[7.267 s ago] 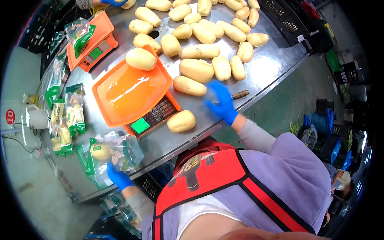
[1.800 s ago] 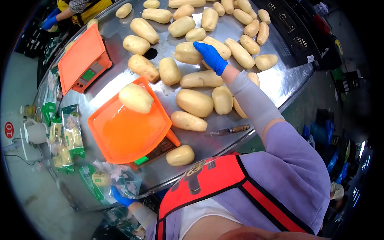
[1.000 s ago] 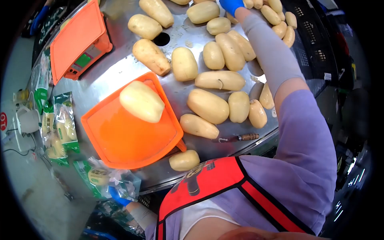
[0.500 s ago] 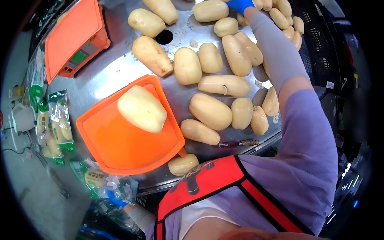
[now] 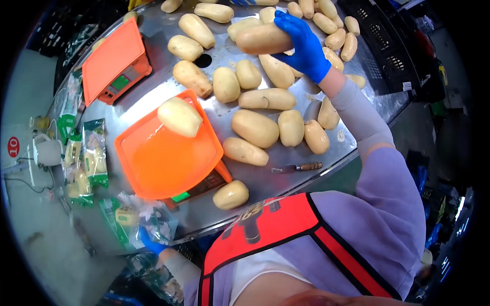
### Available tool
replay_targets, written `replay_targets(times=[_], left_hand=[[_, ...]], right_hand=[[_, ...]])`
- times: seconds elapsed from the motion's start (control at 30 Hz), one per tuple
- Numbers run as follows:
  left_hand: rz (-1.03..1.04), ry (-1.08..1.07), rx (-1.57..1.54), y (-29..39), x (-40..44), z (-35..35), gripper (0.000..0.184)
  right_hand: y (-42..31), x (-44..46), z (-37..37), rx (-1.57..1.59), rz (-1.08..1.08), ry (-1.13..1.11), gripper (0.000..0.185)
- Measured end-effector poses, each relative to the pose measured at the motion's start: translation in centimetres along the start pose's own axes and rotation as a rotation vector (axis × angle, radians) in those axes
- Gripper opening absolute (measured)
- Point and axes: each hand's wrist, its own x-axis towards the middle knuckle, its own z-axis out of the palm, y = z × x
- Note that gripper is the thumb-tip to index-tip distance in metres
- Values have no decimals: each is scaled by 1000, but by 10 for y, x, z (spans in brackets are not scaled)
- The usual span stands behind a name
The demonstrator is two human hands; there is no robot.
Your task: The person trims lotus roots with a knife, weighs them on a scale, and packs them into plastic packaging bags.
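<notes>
My right hand [image 5: 306, 48], in a blue glove, grips a long lotus root [image 5: 264, 39] above the far part of the metal table. Low on the left, my blue-gloved left hand [image 5: 149, 241] holds the edge of a clear and green plastic bag [image 5: 125, 217] with a pale piece inside; its fingertips are partly hidden. Near that hand is an orange scale [image 5: 158, 163], with one thick lotus root [image 5: 179, 117] on its tray. Several lotus roots [image 5: 255, 128] lie between the scale and my right arm. A short lotus root [image 5: 230, 195] rests by the table's near edge.
A knife [image 5: 308, 166] with a wooden handle lies near the front edge. A second orange scale [image 5: 116, 64] stands farther back at left. Filled bags [image 5: 95, 155] lie along the left side. Black crates [image 5: 380, 48] border the right. Another person's blue glove [image 5: 244, 2] shows at the top.
My right hand has come back toward the middle, and a lotus root is now in its grip. The left hand remains at the bag. The view has shifted.
</notes>
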Motion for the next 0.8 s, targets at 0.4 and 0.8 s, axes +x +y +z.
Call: replay_targets(times=[0.4,0.8], left_hand=[[421,160,87,-28,40,-31,24],[437,87,116,-20,17,-2,19]], right_hand=[[-176,6,-32,1147,699,-496,57],[-281,-15,32,1496,1194,-846,42]])
